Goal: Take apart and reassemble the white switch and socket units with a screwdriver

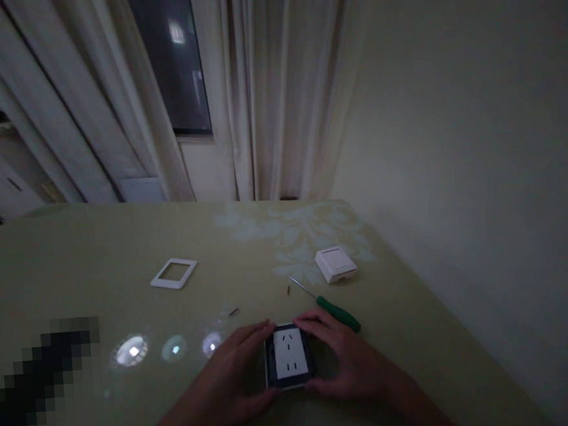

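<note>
A wall socket [289, 357], white-faced in a dark body, lies on the green table [97, 252] near its front edge. My left hand [232, 375] grips the socket's left side with fingers curled round it. My right hand [345, 358] holds its right side, thumb at the lower corner and fingers over the top. A green-handled screwdriver [332, 308] lies just beyond my right hand, touching or almost touching its fingers. Two small screws [234, 312] [288, 290] lie on the table farther back.
A white square frame [173, 273] lies at the back left and a white switch module [335, 264] at the back right. Curtains and a dark window stand behind the table. A wall runs along the right. A blurred patch covers the lower left.
</note>
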A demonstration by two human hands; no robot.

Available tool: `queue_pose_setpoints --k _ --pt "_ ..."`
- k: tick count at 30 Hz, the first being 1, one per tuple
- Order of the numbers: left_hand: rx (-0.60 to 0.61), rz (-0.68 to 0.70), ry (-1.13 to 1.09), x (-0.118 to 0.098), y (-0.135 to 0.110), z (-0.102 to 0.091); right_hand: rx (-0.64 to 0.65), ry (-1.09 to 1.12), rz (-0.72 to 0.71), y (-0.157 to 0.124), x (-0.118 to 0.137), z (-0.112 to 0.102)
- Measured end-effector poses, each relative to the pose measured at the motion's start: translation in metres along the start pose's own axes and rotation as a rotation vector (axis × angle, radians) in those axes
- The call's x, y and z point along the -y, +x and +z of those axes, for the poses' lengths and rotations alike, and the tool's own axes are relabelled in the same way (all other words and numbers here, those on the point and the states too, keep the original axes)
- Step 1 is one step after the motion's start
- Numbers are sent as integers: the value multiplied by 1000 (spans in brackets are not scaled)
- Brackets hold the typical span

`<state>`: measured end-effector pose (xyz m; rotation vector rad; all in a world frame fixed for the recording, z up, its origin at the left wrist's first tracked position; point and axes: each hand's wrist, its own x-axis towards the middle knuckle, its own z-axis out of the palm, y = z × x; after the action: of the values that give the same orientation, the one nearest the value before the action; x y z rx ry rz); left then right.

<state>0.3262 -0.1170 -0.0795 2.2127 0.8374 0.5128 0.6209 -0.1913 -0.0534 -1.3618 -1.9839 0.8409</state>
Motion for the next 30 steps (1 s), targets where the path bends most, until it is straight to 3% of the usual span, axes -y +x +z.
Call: queue_pose_setpoints --k 4,6,8,19,26,30 --pt "-176 -54 72 17 10 -13 19 -12 0 1 4 -2" --pt "-304 -90 225 30 19 -17 26 -10 11 0 6 -3" --pt "-355 -122 346 41 26 -20 29 -15 23 -1 6 -4" --pt "-255 -150 424 51 29 -17 54 -128 -33 4 11 -2" --pt "-241 -144 461 48 28 -13 -54 -257 -233 5 0 5" --pt "-243 -139 455 47 30 -12 -214 -274 -337 15 -5 15"
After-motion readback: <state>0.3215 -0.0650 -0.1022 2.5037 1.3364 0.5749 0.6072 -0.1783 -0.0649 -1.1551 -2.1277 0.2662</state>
